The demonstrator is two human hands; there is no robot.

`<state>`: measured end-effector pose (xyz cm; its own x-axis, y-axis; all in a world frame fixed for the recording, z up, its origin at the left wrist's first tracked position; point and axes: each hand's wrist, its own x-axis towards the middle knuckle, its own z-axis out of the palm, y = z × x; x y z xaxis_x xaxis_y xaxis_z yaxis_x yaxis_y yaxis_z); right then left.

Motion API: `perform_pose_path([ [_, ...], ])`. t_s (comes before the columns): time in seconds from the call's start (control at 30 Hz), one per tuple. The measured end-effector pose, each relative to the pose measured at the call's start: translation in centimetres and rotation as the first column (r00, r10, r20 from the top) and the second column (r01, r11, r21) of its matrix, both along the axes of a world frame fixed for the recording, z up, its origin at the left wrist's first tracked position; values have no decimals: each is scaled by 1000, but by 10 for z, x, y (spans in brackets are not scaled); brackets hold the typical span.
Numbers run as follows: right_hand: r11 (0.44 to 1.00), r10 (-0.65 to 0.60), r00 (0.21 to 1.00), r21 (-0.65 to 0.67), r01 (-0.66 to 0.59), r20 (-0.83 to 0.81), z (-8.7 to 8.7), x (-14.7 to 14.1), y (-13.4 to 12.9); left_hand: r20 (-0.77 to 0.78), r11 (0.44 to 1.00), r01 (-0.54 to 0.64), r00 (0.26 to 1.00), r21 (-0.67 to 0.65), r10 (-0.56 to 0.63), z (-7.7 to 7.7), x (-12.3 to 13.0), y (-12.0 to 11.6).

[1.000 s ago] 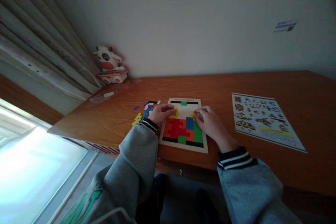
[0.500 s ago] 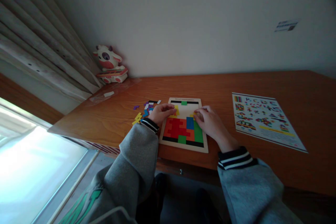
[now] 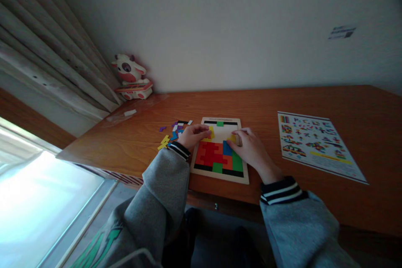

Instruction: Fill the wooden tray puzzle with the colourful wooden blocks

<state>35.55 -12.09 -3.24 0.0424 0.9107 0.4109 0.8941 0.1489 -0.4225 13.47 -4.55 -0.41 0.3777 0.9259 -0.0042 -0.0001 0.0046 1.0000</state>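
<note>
A wooden puzzle board (image 3: 221, 178) lies on the table with red, orange, green, blue and black pieces fitted in its lower part. My left hand (image 3: 192, 135) is over its left edge, thumb and fingers closed on a yellow puzzle piece (image 3: 211, 132). At the right edge, my right hand (image 3: 251, 148) pinches another yellow puzzle piece (image 3: 233, 138), partly hidden by the fingers, just above the blue piece (image 3: 227, 148). A green piece (image 3: 220, 124) sits at the board's top between black strips.
Loose yellow pieces (image 3: 163, 142) and several blue, purple, white and black ones lie left of the board. A printed pattern sheet (image 3: 320, 146) rests on the right. A cow figure (image 3: 130, 76) stands in the back left corner by the curtain (image 3: 47, 46).
My right hand has shifted slightly, its thumb now lower and further left over the blue piece. My left hand stays nearly still with its yellow piece.
</note>
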Motion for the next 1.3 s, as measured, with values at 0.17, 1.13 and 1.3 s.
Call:
perform_pose_path([
  [0.17,1000,3,994,-16,-5,-111,2,2,0,14,999,-36,999,12,36,2,1,0],
  [1.13,966,183,934,-119,-228,-306,59,12,24,233,971,-210,956,110,180,10,18,-8],
  [1.3,942,267,916,-119,-314,-300,63,3,25,278,973,-221,941,69,194,11,27,-2],
])
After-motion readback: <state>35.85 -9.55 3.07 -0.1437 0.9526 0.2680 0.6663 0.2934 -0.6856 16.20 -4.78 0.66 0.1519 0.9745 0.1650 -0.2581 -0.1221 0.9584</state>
